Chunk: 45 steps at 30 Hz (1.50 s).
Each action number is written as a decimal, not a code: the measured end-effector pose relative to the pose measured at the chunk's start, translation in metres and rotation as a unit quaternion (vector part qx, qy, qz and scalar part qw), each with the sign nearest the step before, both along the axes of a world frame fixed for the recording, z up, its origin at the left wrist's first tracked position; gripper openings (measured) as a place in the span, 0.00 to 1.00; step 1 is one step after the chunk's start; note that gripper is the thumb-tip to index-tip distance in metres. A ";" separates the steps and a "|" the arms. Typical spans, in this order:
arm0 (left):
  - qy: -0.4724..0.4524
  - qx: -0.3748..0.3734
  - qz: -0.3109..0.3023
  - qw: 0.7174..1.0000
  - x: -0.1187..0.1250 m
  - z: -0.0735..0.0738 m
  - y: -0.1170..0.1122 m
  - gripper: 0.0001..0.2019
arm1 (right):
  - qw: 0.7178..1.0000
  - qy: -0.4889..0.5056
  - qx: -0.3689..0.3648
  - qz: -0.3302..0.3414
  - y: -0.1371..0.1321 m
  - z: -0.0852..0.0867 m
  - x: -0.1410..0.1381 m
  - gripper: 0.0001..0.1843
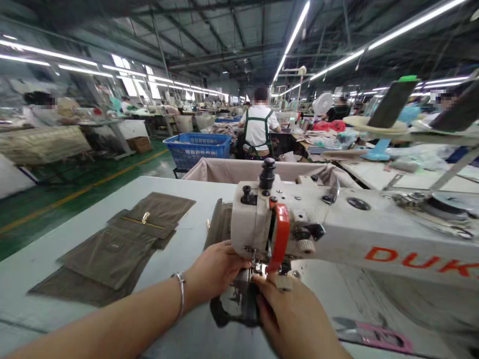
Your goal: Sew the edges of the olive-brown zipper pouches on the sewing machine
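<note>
A white sewing machine (pixel 258 219) with an orange-red lever guard (pixel 280 234) stands before me. Under its needle area runs a dark olive-brown fabric piece (pixel 220 219), its far part lying behind the machine head. My left hand (pixel 215 269), with a bracelet at the wrist, presses the fabric from the left of the presser foot, fingers together. Close to the foot on the near right side, my right hand (pixel 292 311) grips the fabric's edge with thumb and fingertips. The machine head partly hides the stitching point and the left fingertips.
Stacked olive-brown fabric pieces (pixel 112 254) with a gold zipper lie left on the white table (pixel 164 334). Pink-handled thread snips (pixel 377 335) rest at lower right. Beyond are a fabric-lined bin (pixel 232 169), a blue basket (pixel 202 147), thread cones (pixel 392 102) and a seated co-worker (pixel 260 124).
</note>
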<state>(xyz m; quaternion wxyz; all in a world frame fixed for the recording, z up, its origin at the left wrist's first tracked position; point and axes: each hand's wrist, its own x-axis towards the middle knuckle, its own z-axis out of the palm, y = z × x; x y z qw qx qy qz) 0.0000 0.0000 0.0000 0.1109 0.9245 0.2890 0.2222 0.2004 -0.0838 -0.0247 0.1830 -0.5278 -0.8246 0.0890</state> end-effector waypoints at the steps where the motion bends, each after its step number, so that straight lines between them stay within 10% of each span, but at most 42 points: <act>1: 0.001 0.000 0.002 1.000 0.000 0.000 0.000 0.10 | 1.000 -0.003 -0.006 -0.004 0.000 0.002 0.000 0.19; 17: 0.108 -0.089 0.077 0.987 -0.005 0.030 -0.048 0.13 | 0.996 0.062 -0.050 0.039 0.002 0.025 0.008 0.13; 25: 0.142 -0.104 0.070 0.982 -0.003 0.021 -0.080 0.38 | 0.995 0.098 0.000 -0.019 0.002 0.031 0.017 0.08; 35: 0.106 -0.077 0.084 0.988 -0.002 0.030 -0.040 0.18 | 0.977 0.180 0.053 -0.105 0.007 0.032 0.023 0.05; 45: 0.056 -0.100 -0.034 0.993 -0.022 0.017 -0.005 0.21 | 0.965 0.141 0.144 -0.169 0.016 0.021 0.027 0.10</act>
